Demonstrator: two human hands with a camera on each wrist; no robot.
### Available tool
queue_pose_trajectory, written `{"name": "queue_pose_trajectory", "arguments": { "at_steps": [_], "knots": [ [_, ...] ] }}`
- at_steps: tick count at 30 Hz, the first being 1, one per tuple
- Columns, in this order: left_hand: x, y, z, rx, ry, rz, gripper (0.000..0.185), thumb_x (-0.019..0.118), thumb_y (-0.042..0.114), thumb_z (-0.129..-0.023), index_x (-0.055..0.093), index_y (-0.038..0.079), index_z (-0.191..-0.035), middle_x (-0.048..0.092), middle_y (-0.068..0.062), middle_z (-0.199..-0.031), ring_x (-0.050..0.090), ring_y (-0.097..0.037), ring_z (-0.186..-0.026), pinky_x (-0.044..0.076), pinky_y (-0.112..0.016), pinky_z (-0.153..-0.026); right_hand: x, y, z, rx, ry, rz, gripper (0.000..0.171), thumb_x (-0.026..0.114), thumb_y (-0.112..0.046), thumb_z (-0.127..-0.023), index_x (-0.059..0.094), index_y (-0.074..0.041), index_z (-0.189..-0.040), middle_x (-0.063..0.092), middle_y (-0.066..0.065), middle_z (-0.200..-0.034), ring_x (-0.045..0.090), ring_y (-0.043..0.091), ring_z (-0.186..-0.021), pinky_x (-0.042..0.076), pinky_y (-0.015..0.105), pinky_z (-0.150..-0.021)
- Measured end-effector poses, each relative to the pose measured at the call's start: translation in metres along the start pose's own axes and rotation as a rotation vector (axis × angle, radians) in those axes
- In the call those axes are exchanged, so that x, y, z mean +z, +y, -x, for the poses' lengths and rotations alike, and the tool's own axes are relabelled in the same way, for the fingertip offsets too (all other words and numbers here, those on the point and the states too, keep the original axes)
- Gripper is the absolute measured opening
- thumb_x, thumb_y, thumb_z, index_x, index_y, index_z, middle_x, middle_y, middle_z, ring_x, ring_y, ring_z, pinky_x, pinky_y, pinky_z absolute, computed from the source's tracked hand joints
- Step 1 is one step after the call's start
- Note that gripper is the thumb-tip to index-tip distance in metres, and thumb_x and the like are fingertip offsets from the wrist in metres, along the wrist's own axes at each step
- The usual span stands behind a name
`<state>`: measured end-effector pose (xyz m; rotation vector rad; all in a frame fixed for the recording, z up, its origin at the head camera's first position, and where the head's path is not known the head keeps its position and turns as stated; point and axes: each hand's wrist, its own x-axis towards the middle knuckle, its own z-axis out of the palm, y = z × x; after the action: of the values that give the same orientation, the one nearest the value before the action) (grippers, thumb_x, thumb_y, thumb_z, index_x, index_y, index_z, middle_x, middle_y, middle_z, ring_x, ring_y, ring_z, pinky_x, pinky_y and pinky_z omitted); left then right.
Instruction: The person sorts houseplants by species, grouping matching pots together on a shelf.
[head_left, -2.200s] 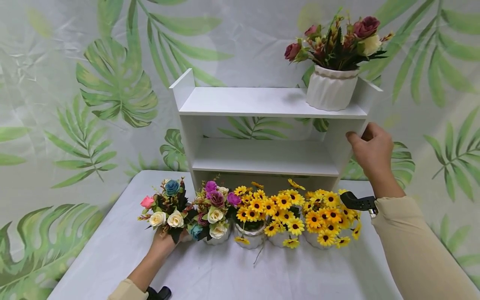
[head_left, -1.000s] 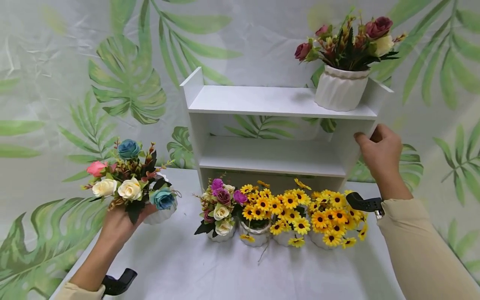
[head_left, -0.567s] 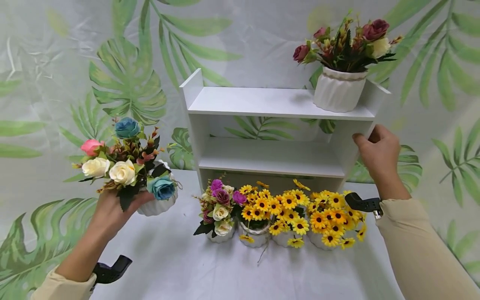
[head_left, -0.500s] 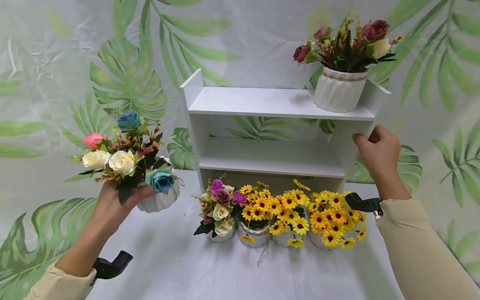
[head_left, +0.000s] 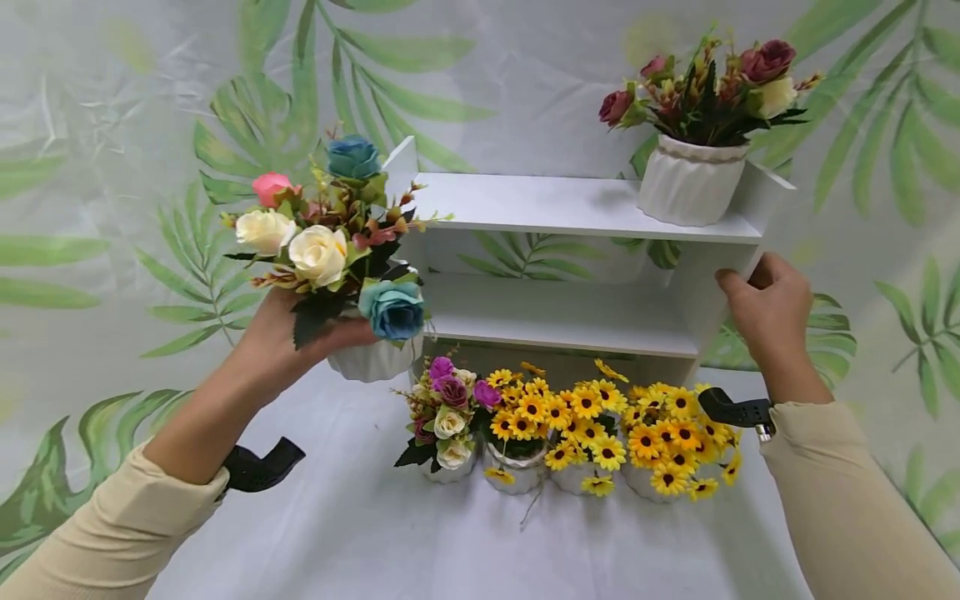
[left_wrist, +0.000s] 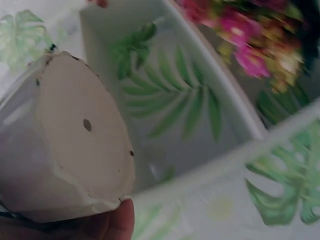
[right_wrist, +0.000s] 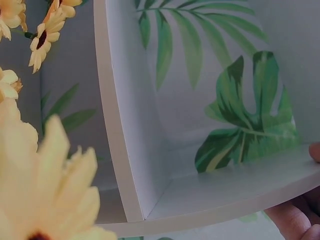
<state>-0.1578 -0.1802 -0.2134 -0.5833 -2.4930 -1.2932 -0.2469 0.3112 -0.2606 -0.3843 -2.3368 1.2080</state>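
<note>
1. Seen from the head camera, the left hand [head_left: 281, 342] grips a white ribbed pot of mixed roses [head_left: 375, 357] from its near side, fingers curled round the pot, and holds it off the table, in front of the left end of the white shelf unit [head_left: 555, 208] at the height of the middle shelf.
2. Across from it, the right hand [head_left: 768, 312] clasps the shelf unit's right side panel, thumb on the front edge and fingers wrapped behind.
3. On the top shelf, at its right end, stands a white pot of dark red roses [head_left: 690, 179].
4. On the white table [head_left: 360, 533], just in front of the shelf unit, a pot of purple and cream flowers [head_left: 448, 425] stands at the left of a close row of sunflower pots [head_left: 607, 429].
5. From the left wrist camera, the held pot's flat underside [left_wrist: 82, 132] fills the left side, with a fingertip [left_wrist: 117, 222] pressed at its lower edge; the shelf unit lies beyond, blurred.
6. From the right wrist camera, the shelf unit's inner corner [right_wrist: 150, 165] shows close up, with fingertips [right_wrist: 295, 217] on its edge at lower right and blurred sunflowers [right_wrist: 40, 180] at left.
</note>
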Motion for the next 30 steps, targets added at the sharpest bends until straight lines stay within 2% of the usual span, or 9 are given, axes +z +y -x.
{"name": "queue_pose_trajectory", "arguments": {
  "at_steps": [6,8,10,13,17,21,23,27,30],
  "knots": [
    [0.023,0.024,-0.024,-0.009,-0.052,0.119,0.072,0.083,0.018,-0.079,0.049,0.021,-0.143,0.054,0.005,-0.141,0.049,-0.009,-0.126,0.041,-0.036,-0.107,-0.002,0.003,0.0,0.007,0.009,0.021,0.057,0.054,-0.043,-0.096,0.05,-0.014,-0.145,0.055,0.013,-0.145,0.055,0.024,-0.122,0.051,0.038,-0.098],
    [0.03,0.029,-0.032,0.003,-0.065,0.113,0.071,0.084,0.022,-0.078,0.05,0.022,-0.141,0.056,0.005,-0.14,0.05,-0.011,-0.125,0.043,-0.038,-0.107,-0.002,0.003,-0.001,0.008,0.014,0.027,0.057,0.055,-0.042,-0.096,0.05,-0.014,-0.144,0.056,0.013,-0.144,0.055,0.023,-0.12,0.05,0.032,-0.093],
    [0.033,0.035,-0.039,0.046,-0.066,0.09,0.073,0.085,0.024,-0.077,0.051,0.022,-0.141,0.056,0.005,-0.141,0.051,-0.011,-0.127,0.042,-0.039,-0.109,-0.001,0.003,0.0,0.007,0.016,0.031,0.056,0.055,-0.042,-0.096,0.051,-0.013,-0.144,0.057,0.014,-0.142,0.056,0.022,-0.119,0.049,0.029,-0.09],
    [0.032,0.047,-0.053,0.077,-0.061,0.041,0.067,0.084,0.029,-0.076,0.056,0.021,-0.136,0.062,0.002,-0.136,0.055,-0.012,-0.122,0.044,-0.038,-0.106,0.0,0.003,0.0,0.001,0.003,0.023,0.058,0.054,-0.042,-0.096,0.049,-0.012,-0.145,0.056,0.014,-0.144,0.055,0.025,-0.122,0.051,0.035,-0.096],
    [0.025,0.07,-0.077,0.047,-0.037,-0.001,0.059,0.084,0.037,-0.076,0.063,0.021,-0.128,0.067,0.001,-0.127,0.059,-0.011,-0.113,0.046,-0.034,-0.103,0.001,0.003,0.0,0.005,-0.005,0.017,0.058,0.054,-0.041,-0.096,0.048,-0.012,-0.146,0.055,0.014,-0.146,0.055,0.029,-0.126,0.05,0.043,-0.102],
    [0.018,0.088,-0.098,-0.01,-0.022,-0.015,0.063,0.085,0.042,-0.075,0.061,0.022,-0.13,0.065,0.003,-0.129,0.056,-0.009,-0.11,0.044,-0.029,-0.103,0.0,0.003,0.0,0.016,0.001,0.044,0.057,0.055,-0.04,-0.096,0.05,-0.012,-0.145,0.057,0.014,-0.144,0.056,0.028,-0.125,0.048,0.026,-0.086],
    [0.015,0.092,-0.106,-0.023,-0.013,-0.025,0.064,0.085,0.042,-0.076,0.061,0.022,-0.131,0.065,0.001,-0.127,0.055,-0.01,-0.106,0.046,-0.028,-0.097,0.0,0.003,-0.001,0.015,-0.001,0.054,0.057,0.054,-0.041,-0.096,0.049,-0.012,-0.145,0.057,0.014,-0.143,0.056,0.027,-0.124,0.044,0.02,-0.081],
    [0.012,0.091,-0.123,-0.04,0.003,-0.024,0.066,0.084,0.046,-0.074,0.06,0.023,-0.131,0.063,0.002,-0.123,0.054,-0.011,-0.103,0.045,-0.027,-0.09,0.0,0.002,-0.001,0.006,0.019,0.059,0.055,0.055,-0.041,-0.095,0.053,-0.012,-0.142,0.059,0.013,-0.138,0.057,0.02,-0.115,0.042,0.015,-0.075],
    [0.014,0.087,-0.134,-0.072,0.012,0.02,0.068,0.084,0.048,-0.073,0.059,0.026,-0.133,0.061,0.003,-0.128,0.053,-0.01,-0.108,0.045,-0.028,-0.093,0.0,0.002,-0.002,-0.006,0.03,0.063,0.054,0.056,-0.042,-0.095,0.055,-0.012,-0.14,0.06,0.013,-0.135,0.058,0.019,-0.112,0.042,0.015,-0.075]
  ]
}}
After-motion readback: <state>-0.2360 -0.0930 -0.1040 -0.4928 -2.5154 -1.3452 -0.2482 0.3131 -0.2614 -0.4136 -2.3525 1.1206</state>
